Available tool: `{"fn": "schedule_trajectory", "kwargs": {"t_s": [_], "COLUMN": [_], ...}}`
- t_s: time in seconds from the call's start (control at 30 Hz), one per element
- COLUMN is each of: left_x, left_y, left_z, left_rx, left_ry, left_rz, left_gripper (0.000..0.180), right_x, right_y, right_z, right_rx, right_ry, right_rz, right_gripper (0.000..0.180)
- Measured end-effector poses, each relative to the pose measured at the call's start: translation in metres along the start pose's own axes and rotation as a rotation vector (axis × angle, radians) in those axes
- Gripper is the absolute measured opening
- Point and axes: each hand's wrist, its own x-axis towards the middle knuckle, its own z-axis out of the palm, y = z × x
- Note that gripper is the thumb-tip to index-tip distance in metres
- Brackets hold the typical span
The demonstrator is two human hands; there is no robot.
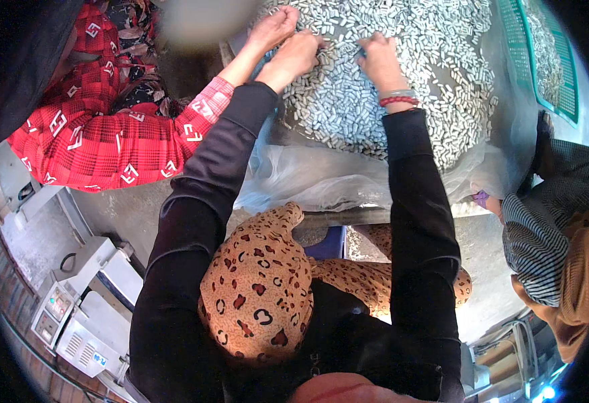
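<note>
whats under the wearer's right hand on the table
Small silvery pieces lie thickly spread all around the right hand. Whatever is directly beneath its palm and fingers is covered, so I can't see that spot or tell if it grips a piece.

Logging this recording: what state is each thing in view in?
Small pale pieces: loose, thickly spread.
Translucent sheet: rumpled.
Green basket: contains small pieces.
Left hand: fingers bent over pieces, grip unclear.
Right hand: fingers bent over pieces, grip unclear.
Co-worker's hand: fingers curled.
White machine: on or off unclear.
</note>
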Motion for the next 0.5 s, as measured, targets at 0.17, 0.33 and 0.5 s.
{"fn": "schedule_trajectory", "kwargs": {"t_s": [0.17, 0.33, 0.5], "left_x": [-0.012, -0.027, -0.034], "left_y": [0.012, 0.026, 0.032], "left_z": [0.018, 0.003, -0.015], "left_rx": [-0.003, -0.296, -0.639], "left_ry": [0.03, -0.085, -0.202], "left_rz": [0.066, 0.036, -0.206], "left_gripper": [0.023, 0.021, 0.021], "right_x": [-0.037, -0.078, -0.07], "right_y": [-0.026, -0.029, -0.038], "right_z": [-0.003, -0.028, -0.037], "right_rx": [0.125, 0.546, 0.392], "right_ry": [-0.11, -0.11, 0.075], "right_rz": [0.179, 0.348, 0.303], "right_gripper": [0.009, 0.01, 0.018]}}
